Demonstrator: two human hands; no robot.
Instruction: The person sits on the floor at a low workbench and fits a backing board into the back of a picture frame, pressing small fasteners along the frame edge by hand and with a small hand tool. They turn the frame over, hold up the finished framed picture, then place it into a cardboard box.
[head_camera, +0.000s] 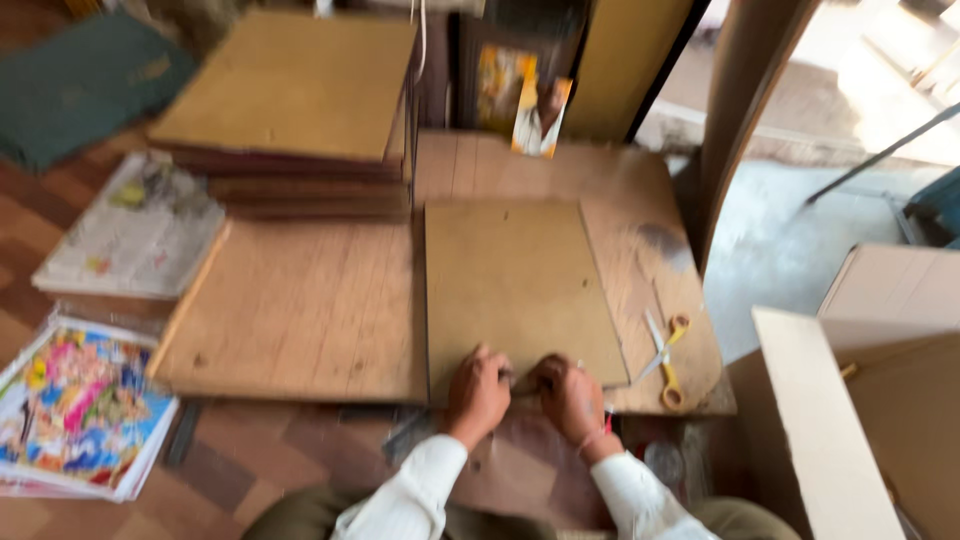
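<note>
Hands work side by side at the near edge of a flat brown board (515, 285) that lies on a low wooden desk (300, 300). The left hand (478, 393) rests knuckles-up on the board's 6 o'clock edge, its fingers (482, 362) curled and pressed together against the surface; motion blur hides whether anything is pinched. The right hand (570, 395) sits just beside it, touching or nearly touching, fingers (548, 372) likewise curled down onto the same edge; what they grip, if anything, cannot be told. The board occupies the desk's right half, its long sides running from 6 to 12 o'clock. At 3 o'clock from the hands, scissors (666, 358) with yellow handles lie on the desk near its right edge, apart from the board. At 11 o'clock stands a stack of similar boards (290, 100). Bare desk surface extends toward 9 o'clock. Off the desk at 9 o'clock lie folded newspapers (135, 230) and colourful prints (75, 405). At 3 o'clock, beyond the desk edge, stands an open cardboard box (860, 400).
</note>
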